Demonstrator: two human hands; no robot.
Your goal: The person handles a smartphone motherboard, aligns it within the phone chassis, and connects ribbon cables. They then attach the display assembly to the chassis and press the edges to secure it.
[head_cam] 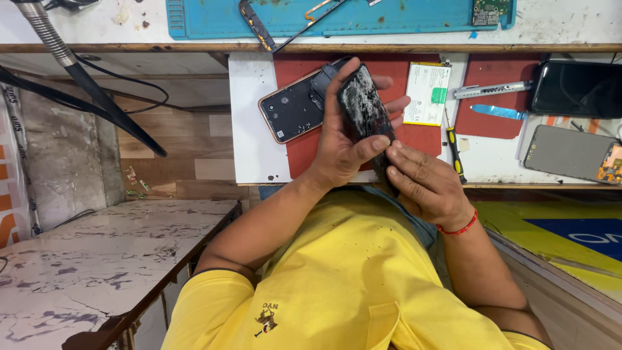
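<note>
My left hand (340,146) is wrapped around a black phone panel (366,104) whose surface is cracked and smeared with white residue. It holds the panel upright above the red mat (304,152). My right hand (424,185), with a red thread on its wrist, pinches the panel's lower end with its fingertips, right beside my left thumb. A black phone with an orange rim (291,107) lies back side up on the mat, just left of my left hand.
A white and green battery (427,94), a yellow-handled screwdriver (455,152), a metal tool (492,89) and a blue pry tool (497,112) lie to the right. Farther right are a black phone (576,87) and a grey panel (567,152). A blue mat (389,19) is beyond.
</note>
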